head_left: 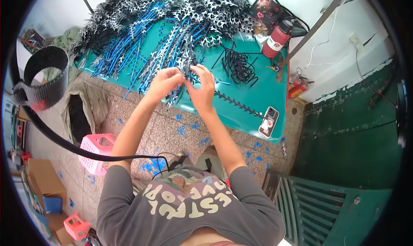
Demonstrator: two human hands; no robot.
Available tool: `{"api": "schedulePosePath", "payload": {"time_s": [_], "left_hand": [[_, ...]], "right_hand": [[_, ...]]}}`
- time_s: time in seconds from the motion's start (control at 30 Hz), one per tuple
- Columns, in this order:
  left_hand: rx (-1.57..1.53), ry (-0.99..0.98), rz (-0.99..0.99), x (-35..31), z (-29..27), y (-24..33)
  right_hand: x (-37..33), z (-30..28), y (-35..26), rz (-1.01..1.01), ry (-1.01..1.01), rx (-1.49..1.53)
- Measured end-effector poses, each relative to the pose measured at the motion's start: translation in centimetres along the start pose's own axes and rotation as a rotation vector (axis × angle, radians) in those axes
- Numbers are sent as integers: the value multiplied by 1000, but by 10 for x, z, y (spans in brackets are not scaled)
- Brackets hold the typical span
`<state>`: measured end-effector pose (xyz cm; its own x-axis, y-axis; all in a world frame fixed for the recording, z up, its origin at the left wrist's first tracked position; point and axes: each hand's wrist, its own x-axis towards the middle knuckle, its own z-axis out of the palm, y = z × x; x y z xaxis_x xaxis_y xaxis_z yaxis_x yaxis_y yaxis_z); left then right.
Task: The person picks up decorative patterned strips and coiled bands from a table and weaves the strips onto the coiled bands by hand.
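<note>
Close together over the front part of the green table (258,93), both hands have bent fingers. My left hand (164,85) pinches thumb to fingertips at a dark, thin strip, whose exact shape is hidden by the fingers. On its right, my right hand (201,86) grips at the same spot, thumb nearly touching the left fingers. Just beyond them lies a bundle of black-and-white leafy strips (161,56) mixed with blue rods. One black leafy strip (238,103) runs over the table from beside my right hand towards a phone (269,122).
A large heap of leafy strips (219,9) covers the table's back. Blue rods (117,52) lie left, loose black strips (240,67) right. A red bottle (277,39) and keys (272,68) are near the right edge. Pink stools (95,149) and blue scraps (155,165) are on the floor.
</note>
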<state>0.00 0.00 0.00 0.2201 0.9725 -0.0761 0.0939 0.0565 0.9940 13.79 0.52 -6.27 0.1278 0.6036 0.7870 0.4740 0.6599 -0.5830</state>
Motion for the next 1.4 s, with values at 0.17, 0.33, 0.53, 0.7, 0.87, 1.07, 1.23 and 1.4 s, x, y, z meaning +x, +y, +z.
{"api": "schedulePosePath", "payload": {"time_s": [0.17, 0.33, 0.53, 0.7, 0.87, 1.07, 1.23, 1.4], "left_hand": [[61, -197, -35, -10, -19, -22], [301, 31, 205, 90, -52, -104], [681, -51, -187, 168, -79, -232], [1064, 145, -180, 148, -60, -207], [1116, 511, 454, 137, -14, -150], [791, -204, 714, 208, 155, -131], [1214, -58, 699, 235, 245, -156], [1282, -98, 667, 241, 219, -166]], "right_hand": [[-40, 13, -4, -4, 5, 16], [-78, 15, -10, -79, -288, -97], [-108, 1, -16, -154, -482, -5], [-74, -89, -64, 382, -500, 390], [-10, -213, -67, 405, -227, 750], [50, -322, -60, 203, -87, 639], [51, -358, -46, 249, -282, 569], [17, -335, -36, 944, -210, 811]]}}
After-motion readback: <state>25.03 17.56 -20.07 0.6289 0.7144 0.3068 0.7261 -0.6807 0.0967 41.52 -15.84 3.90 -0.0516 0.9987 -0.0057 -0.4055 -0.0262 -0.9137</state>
